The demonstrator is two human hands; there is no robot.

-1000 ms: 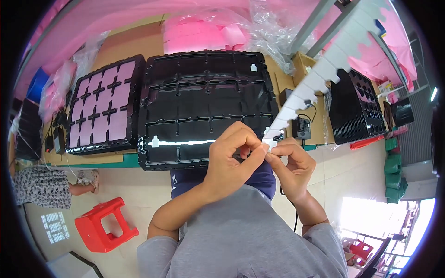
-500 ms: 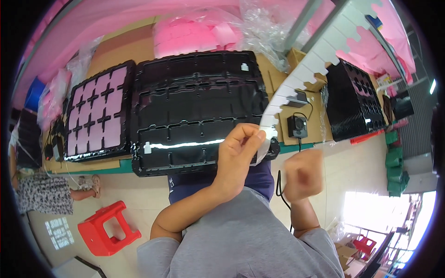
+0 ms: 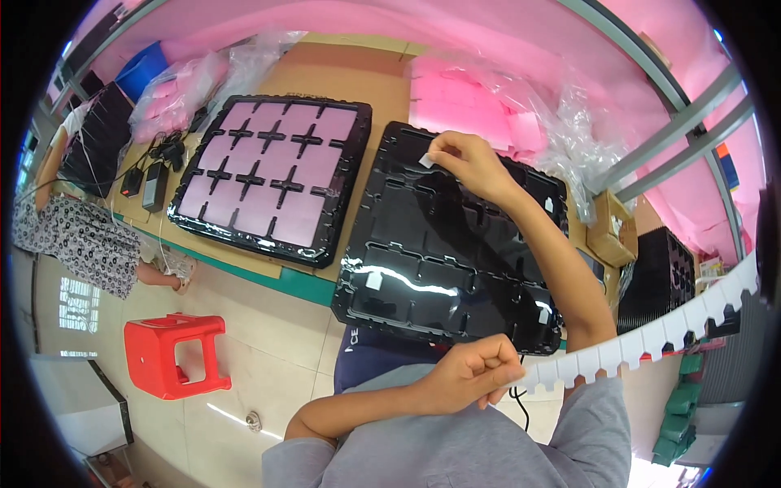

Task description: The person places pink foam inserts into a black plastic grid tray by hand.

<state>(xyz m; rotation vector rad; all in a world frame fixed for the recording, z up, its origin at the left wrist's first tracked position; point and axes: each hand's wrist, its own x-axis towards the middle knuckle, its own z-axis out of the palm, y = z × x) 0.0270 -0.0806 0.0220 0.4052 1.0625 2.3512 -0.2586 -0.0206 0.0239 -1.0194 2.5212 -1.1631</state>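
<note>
In front of me lies a large black plastic tray point(image 3: 407, 213) with moulded ridges. Small white labels sit near its edges: a near-left label point(image 3: 373, 281), a near-right label point(image 3: 544, 315) and a far-right label point(image 3: 549, 204). My right hand point(image 3: 472, 165) reaches across to the tray's far-left corner, its fingertips pinching another small white label point(image 3: 426, 160); I cannot tell whether it touches the surface. My left hand point(image 3: 476, 374), by the near edge, pinches the end of a long white notched label strip point(image 3: 626, 351), which curves up to the right.
To the left is another black tray point(image 3: 351, 154) filled with pink sheets. Pink pieces in clear plastic point(image 3: 464, 106) lie behind. At right are a cardboard box point(image 3: 612, 228) and stacked black trays point(image 3: 655, 276). A red stool point(image 3: 175, 358) stands on the floor; a person point(image 3: 77, 236) is far left.
My right hand has moved from beside my body to the tray's far-left corner with a label. My left hand has come down nearer my body, swinging the strip rightward. The view has turned.
</note>
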